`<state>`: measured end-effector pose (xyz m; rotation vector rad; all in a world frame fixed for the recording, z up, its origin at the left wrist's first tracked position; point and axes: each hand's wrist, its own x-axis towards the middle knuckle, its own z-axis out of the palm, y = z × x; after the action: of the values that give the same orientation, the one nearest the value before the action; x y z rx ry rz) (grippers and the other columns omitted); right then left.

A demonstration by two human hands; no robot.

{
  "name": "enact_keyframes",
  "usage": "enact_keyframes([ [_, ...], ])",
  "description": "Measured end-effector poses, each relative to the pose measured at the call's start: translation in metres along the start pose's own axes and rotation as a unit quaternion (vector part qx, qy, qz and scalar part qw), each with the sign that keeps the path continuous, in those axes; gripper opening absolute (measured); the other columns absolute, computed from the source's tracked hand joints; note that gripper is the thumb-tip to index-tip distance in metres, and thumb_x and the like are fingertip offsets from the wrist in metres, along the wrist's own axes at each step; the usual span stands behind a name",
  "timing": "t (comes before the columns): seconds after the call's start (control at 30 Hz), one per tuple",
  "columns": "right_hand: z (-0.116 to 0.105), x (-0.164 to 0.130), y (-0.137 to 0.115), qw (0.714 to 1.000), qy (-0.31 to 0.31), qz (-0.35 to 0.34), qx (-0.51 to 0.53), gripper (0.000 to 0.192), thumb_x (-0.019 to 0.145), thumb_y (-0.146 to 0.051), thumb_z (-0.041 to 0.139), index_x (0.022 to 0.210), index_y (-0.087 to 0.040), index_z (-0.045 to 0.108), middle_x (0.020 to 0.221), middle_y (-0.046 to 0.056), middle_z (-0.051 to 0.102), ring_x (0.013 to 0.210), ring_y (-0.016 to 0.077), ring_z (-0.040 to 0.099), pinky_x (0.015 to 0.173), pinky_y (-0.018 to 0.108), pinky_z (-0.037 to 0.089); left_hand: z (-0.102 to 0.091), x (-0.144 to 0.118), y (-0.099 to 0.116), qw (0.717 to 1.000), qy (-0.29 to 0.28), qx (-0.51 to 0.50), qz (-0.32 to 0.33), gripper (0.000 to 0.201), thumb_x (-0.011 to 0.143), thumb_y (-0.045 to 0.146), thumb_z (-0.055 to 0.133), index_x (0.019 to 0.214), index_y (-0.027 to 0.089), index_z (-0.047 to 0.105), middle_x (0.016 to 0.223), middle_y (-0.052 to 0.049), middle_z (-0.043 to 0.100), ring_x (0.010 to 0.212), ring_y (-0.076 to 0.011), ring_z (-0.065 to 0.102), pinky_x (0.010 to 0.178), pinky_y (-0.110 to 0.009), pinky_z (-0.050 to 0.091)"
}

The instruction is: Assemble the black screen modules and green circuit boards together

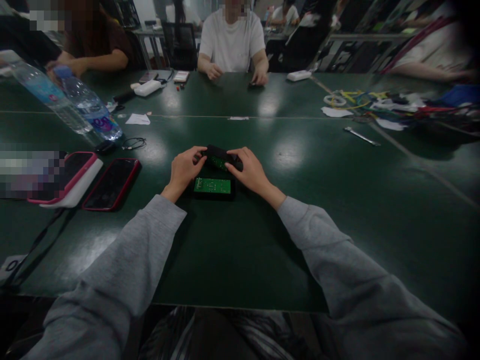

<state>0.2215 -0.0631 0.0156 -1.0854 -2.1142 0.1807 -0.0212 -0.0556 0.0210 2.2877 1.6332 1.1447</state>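
Observation:
Between my two hands is a black casing [217, 151] with a green circuit board [217, 162] inside, tilted so the board faces me. My left hand [184, 170] pinches its left end between thumb and fingers. At its right end, my right hand [247, 170] grips it the same way, fingers on top and thumb at the lower edge. Just below, on the green table, lies a second black casing [233, 190] with a green circuit board [212, 185] facing up. Neither hand touches that lower one.
Phones in red cases [112, 184] and two plastic water bottles [92, 107] are on the left. A wrench [362, 136] lies at right, near a pile of coloured cables [408, 107]. Across the green table [240, 265] sits a person in a white shirt [232, 42], with others nearby.

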Motion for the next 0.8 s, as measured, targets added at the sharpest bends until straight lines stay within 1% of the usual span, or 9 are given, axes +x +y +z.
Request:
enact_keyframes([
  [0.17,0.0019,0.0,0.0009,1.0,0.002,0.003,0.008,0.033,0.097,-0.042,0.059,0.125,-0.023,0.059,0.112,0.01,0.06,0.105,0.0289,0.059,0.093,0.047,0.05,0.0001,0.0,0.0005,1.0,-0.003,0.004,0.008,0.032,0.09,0.029,0.062,0.121,0.026,0.069,0.093,-0.002,0.076,0.07,-0.0133,0.066,0.064,-0.026,0.047],
  [0.37,0.0012,0.0004,-0.0006,1.0,0.008,0.001,0.019,0.034,0.1,-0.045,0.056,0.124,-0.02,0.06,0.111,0.011,0.061,0.104,0.0281,0.059,0.093,0.044,0.05,0.0003,-0.0002,0.001,1.0,-0.005,0.01,0.014,0.031,0.09,0.028,0.061,0.12,0.026,0.068,0.094,-0.001,0.076,0.068,-0.0128,0.064,0.063,-0.026,0.046],
  [0.8,0.0015,0.0002,-0.0011,1.0,0.01,0.012,-0.002,0.034,0.101,-0.047,0.053,0.124,-0.024,0.061,0.111,0.01,0.061,0.105,0.0284,0.059,0.093,0.046,0.049,0.0,-0.0003,0.0017,1.0,-0.008,0.024,0.014,0.031,0.091,0.027,0.06,0.122,0.027,0.067,0.097,-0.001,0.075,0.07,-0.0139,0.065,0.065,-0.027,0.047],
])
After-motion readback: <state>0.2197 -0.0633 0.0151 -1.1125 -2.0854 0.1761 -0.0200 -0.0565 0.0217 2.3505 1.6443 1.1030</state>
